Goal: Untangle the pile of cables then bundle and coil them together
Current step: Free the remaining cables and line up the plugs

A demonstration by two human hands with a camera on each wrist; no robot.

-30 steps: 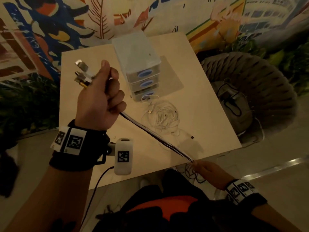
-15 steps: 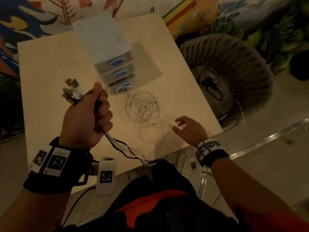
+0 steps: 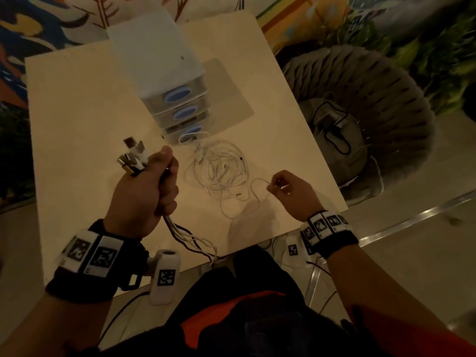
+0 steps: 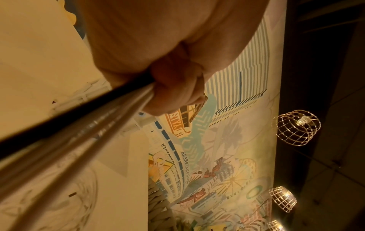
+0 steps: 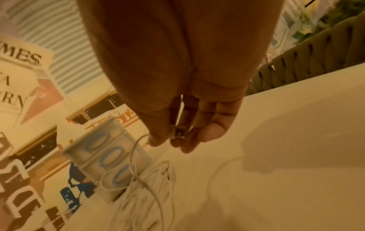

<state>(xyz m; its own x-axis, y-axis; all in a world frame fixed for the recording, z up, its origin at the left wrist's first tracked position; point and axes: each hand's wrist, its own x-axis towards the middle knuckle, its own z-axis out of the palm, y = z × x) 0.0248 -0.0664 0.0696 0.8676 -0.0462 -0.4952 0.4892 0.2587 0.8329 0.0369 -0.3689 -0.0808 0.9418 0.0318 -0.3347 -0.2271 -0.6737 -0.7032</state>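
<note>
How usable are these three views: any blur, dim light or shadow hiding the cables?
Head view: dim, warm, sharp enough; the white cable pile reads clearly. Left wrist view: the held cable bundle is close and out of focus below the left hand. Right wrist view: motion-blurred; the right hand is dark, with a shadow on the table.

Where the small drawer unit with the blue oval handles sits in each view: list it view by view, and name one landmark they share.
Head: the drawer unit stands at upper centre on the table, behind the loose white cable pile.
Left wrist: not clearly in it; the left hand and its gripped cable bundle fill the view.
Right wrist: lower left, tilted, below the right hand.
Shared landmark: the pale table.
</note>
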